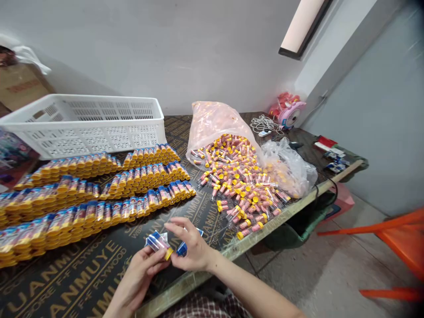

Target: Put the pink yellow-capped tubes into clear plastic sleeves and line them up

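My left hand (144, 269) is closed around a small clear tube (160, 244) with a yellow cap and a blue-and-white wrapper at its far end. The tube is tilted, its capped end toward my right hand. My right hand (192, 247) is beside it, thumb and fingers apart and curved, the thumb close to the cap. Blue printed pieces (182, 249) show through the gap between right thumb and fingers; whether they lie on the table or touch the palm, I cannot tell. To the right spreads a heap of pink-filled, yellow-capped tubes (245, 194), spilling from a translucent bag (218, 117).
Stacked rows of blue-and-yellow wrapped tubes (89, 214) fill the left of the dark plywood table (99, 274). Behind them stands a white plastic crate (99, 130). A clear plastic bag (288, 165), white cable (266, 123) and pink fan (291, 115) sit right. An orange chair (397, 238) stands beyond the edge.
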### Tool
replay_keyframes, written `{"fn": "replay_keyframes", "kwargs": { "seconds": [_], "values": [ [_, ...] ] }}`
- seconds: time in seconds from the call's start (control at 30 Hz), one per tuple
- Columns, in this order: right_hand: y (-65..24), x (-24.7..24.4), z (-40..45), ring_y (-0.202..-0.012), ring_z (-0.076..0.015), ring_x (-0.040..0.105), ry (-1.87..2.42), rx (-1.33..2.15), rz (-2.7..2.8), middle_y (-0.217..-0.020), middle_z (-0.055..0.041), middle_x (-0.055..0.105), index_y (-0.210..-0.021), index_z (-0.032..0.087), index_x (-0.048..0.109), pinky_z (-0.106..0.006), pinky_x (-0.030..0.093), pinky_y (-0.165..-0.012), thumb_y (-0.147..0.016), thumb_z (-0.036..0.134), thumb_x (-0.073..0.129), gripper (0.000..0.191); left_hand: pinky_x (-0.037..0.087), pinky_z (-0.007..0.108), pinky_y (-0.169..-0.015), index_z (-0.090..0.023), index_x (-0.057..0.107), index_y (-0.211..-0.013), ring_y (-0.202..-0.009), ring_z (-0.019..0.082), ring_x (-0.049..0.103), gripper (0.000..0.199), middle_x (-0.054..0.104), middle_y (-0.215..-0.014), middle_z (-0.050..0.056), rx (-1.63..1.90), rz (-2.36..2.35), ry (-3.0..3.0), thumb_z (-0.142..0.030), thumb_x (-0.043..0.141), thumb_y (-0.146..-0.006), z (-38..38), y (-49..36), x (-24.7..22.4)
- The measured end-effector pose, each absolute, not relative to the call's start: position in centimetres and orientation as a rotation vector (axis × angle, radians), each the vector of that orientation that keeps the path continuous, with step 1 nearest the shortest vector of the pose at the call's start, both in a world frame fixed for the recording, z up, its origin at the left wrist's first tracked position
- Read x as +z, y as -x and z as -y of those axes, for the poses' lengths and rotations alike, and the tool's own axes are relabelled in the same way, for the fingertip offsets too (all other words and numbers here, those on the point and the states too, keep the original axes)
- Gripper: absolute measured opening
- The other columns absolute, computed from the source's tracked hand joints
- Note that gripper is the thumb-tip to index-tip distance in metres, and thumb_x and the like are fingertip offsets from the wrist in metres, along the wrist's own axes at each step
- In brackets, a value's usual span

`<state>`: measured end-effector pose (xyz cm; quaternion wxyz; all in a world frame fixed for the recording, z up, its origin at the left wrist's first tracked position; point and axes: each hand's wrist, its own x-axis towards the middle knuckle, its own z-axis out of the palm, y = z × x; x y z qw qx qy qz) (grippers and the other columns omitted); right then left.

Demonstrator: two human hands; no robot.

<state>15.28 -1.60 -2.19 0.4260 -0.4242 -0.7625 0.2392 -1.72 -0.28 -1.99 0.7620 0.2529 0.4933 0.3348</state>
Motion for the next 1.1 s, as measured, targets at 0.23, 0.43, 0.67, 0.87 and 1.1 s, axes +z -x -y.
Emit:
{"fn": "replay_keyframes", "kwargs": {
  "seconds": [0.23,0.43,0.67,0.87,1.1],
  "values": [
    [-16.1,-0.2,0.7,-0.12,-0.021,0.044,0.833,0.976,2.031,-0.134,-0.0093,0.043,-0.139,0.022,0.027,-0.035,0.035,-0.102,-0.057,0.014,0.059,0.088,0.052,0.031,-0.072,-0.014,0.069,-0.088,-0.076,0.019,0.065,0.034,0.07,-0.089,0.009,0.651,-0.943,-0.695,-0.038,0.074,-0.064,0.7,1.1,-1.6],
    [-16.2,-0.6,1.0,-0.12,-0.0232,0.043,0.866,0.954,1.974,-0.13,-0.0085,0.045,-0.136,0.022,0.031,-0.04,0.034,-0.103,-0.055,0.01,0.053,0.084,0.049,0.024,-0.066,-0.012,0.069,-0.088,-0.066,0.014,0.063,0.029,0.069,-0.078,0.008,0.789,-0.88,-0.627,-0.031,0.073,-0.067,0.4,0.6,-1.1],
    [-16.1,-2.2,1.4,-0.121,-0.0235,0.045,0.902,0.99,1.886,-0.133,-0.0094,0.044,-0.137,0.022,0.027,-0.04,0.037,-0.103,-0.056,0.006,0.046,0.085,0.05,0.024,-0.059,-0.01,0.068,-0.084,-0.061,0.013,0.061,0.031,0.067,-0.075,0.007,0.854,-0.907,-0.618,-0.031,0.076,-0.062,0.8,0.1,-0.5],
    [-16.0,-2.5,1.4,-0.118,-0.0249,0.048,0.857,0.929,1.88,-0.131,-0.0093,0.045,-0.138,0.022,0.026,-0.041,0.039,-0.102,-0.053,0.005,0.048,0.09,0.05,0.022,-0.058,-0.009,0.067,-0.085,-0.061,0.012,0.061,0.033,0.067,-0.074,0.007,0.842,-0.89,-0.618,-0.031,0.077,-0.062,0.9,0.2,-0.4],
    [-15.9,-2.9,1.4,-0.118,-0.0261,0.048,0.841,0.914,1.848,-0.131,-0.0094,0.045,-0.139,0.022,0.025,-0.043,0.04,-0.102,-0.051,0.005,0.047,0.092,0.05,0.024,-0.059,-0.007,0.065,-0.084,-0.061,0.012,0.061,0.034,0.067,-0.073,0.007,0.832,-0.899,-0.612,-0.03,0.077,-0.062,0.7,0.2,-0.3]
  ]
}}
